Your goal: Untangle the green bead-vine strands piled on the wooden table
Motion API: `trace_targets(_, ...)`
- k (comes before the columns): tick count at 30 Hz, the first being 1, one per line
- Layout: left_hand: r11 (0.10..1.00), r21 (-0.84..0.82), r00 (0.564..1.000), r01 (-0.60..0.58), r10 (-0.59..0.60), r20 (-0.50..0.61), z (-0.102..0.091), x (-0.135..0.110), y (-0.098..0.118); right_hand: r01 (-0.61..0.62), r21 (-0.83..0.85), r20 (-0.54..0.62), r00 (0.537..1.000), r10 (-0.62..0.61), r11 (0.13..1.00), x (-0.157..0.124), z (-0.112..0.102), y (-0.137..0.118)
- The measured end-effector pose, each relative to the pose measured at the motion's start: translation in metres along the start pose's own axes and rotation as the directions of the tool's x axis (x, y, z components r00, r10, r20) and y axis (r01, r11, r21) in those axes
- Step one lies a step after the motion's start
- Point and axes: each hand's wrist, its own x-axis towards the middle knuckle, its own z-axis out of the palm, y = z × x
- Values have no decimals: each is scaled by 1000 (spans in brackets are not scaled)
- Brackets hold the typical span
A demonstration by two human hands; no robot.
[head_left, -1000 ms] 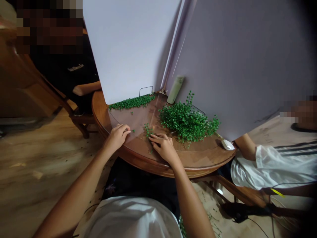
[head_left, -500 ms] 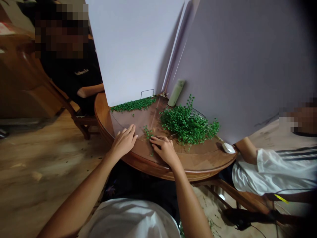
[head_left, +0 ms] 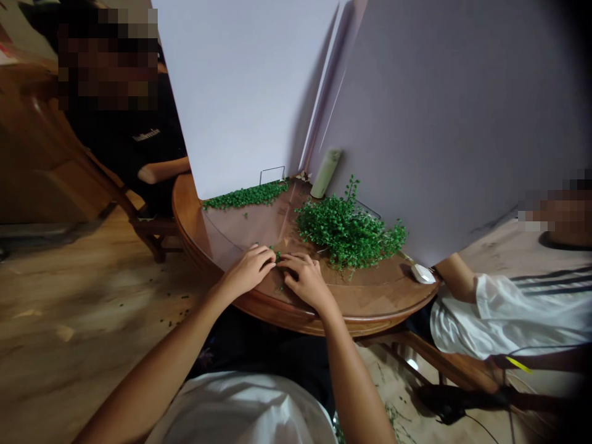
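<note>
My left hand and my right hand meet near the front of the round wooden table. Both sets of fingers are curled together around a small green beaded sprig that lies between them; only a bit of it shows. Just beyond my right hand sits a big heap of green beaded sprigs. A row of loose green beads lies along the foot of the left white board.
Two white boards stand upright on the table, the right one wider. A pale green tube leans in the corner between them. A white mouse lies at the right rim. People sit at the left and at the right.
My left hand slid right across the table to join my right hand at the small sprig. My right hand stayed almost still.
</note>
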Motion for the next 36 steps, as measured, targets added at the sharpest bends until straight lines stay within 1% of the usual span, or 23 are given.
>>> trace_targets(4,1000,-12,1000,-12,12,-8,5,2,3,20,7,-9,1000,-20,1000,-3,-2,-3)
trace_targets(12,998,-27,999,-51,51,1,5,1,1,30,47,-44,999,-28,998,-4,-1,0)
trace_targets(17,995,-56,996,-83,84,23,4,2,0,3,53,-98,995,2,999,-1,4,3)
trace_targets(23,989,-100,991,-109,115,61,-1,0,4,34,69,-161,987,-23,997,4,6,7)
trace_targets(29,988,-114,992,-100,107,62,0,0,4,28,62,-204,979,-15,998,6,9,9)
trace_targets(36,989,-119,994,-89,96,55,-1,-1,5,28,54,-194,981,-17,998,7,11,11)
